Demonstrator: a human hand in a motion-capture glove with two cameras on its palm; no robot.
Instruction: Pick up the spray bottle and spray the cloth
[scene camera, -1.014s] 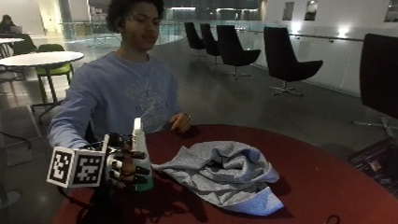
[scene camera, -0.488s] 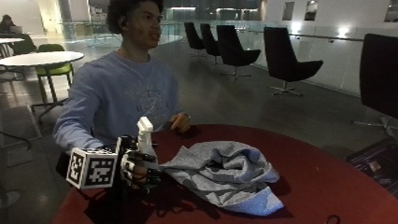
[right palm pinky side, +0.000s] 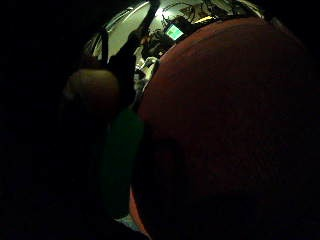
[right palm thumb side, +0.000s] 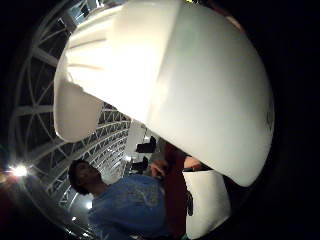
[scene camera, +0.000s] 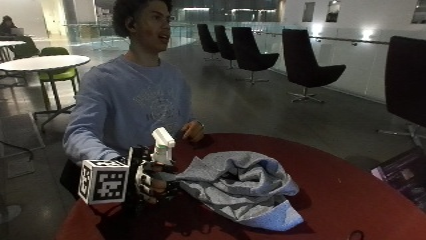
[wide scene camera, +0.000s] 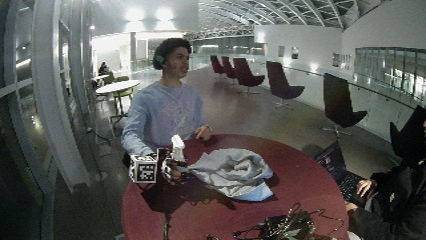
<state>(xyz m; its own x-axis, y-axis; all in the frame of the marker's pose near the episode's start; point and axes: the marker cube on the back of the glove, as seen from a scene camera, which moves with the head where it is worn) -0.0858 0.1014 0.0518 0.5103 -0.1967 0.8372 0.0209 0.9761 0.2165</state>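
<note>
In the outside view my gloved right hand (scene camera: 154, 177) grips a spray bottle (scene camera: 162, 142) with a white trigger head, held upright just above the dark red round table (scene camera: 346, 200). The nozzle points toward a crumpled grey-blue cloth (scene camera: 239, 185) lying right beside the hand at the table's middle. The wide outside view shows the same: hand (wide scene camera: 170, 167), bottle (wide scene camera: 178, 148), cloth (wide scene camera: 229, 170). The white spray head (right palm thumb side: 170, 85) fills the thumb side palm view. The bottle's green body (right palm pinky side: 120, 165) shows in the little finger side view, over the table (right palm pinky side: 225, 125). The person's bare left hand (scene camera: 193, 131) rests on the table's far edge.
An open laptop (scene camera: 403, 175) sits at the table's right edge. A tangle of cables and a small device (wide scene camera: 286, 227) lies near the front edge. Black chairs (scene camera: 303, 65) and another table (scene camera: 40, 62) stand behind the person.
My hand has carried the bottle slightly up and toward the cloth. The cloth has not moved.
</note>
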